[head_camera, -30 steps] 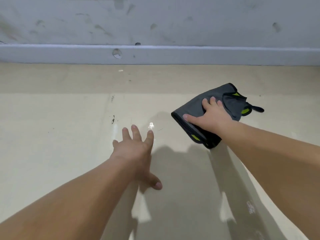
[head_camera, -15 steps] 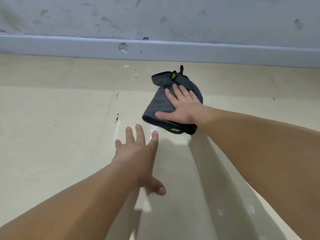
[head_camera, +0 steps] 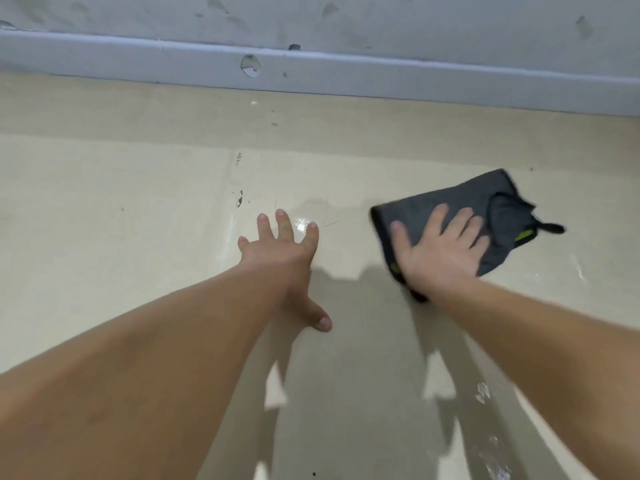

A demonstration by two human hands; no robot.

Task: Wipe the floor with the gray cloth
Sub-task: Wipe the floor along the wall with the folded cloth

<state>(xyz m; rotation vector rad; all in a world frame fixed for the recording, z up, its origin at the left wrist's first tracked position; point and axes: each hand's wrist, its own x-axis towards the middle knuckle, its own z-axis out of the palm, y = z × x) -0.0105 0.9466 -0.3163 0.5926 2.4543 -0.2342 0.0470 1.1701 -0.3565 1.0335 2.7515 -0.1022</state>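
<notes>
**Mid-wipe, cloth at the right of the frame**

The person is down on the floor (head_camera: 104, 209), leaning forward on both arms. The right hand (head_camera: 440, 251) lies palm-down on the gray cloth (head_camera: 446, 206), its fingers (head_camera: 438, 220) spread flat and pressing rather than curled round the fabric; nothing is gripped. The cloth is folded into a rough pad and sits on the floor at the centre right of the frame, with a dark loop and a yellow-green tag poking out on its far right side. Its edges are smeared with blur, so I judge it to be sliding, though which way I cannot tell.

The left hand (head_camera: 284, 258) is planted bare on the floor near the middle of the frame, fingers splayed and empty, propping the body. The two hands are apart.

Small dark marks (head_camera: 239, 199) show on the floor in the upper middle of the frame, left of the cloth and short of the gray baseboard (head_camera: 381, 76).

This looks like the wiping step itself. The next stroke calls for steady downward pressure and a sweep leftward toward those marks, keeping the pad folded under the palm.
</notes>
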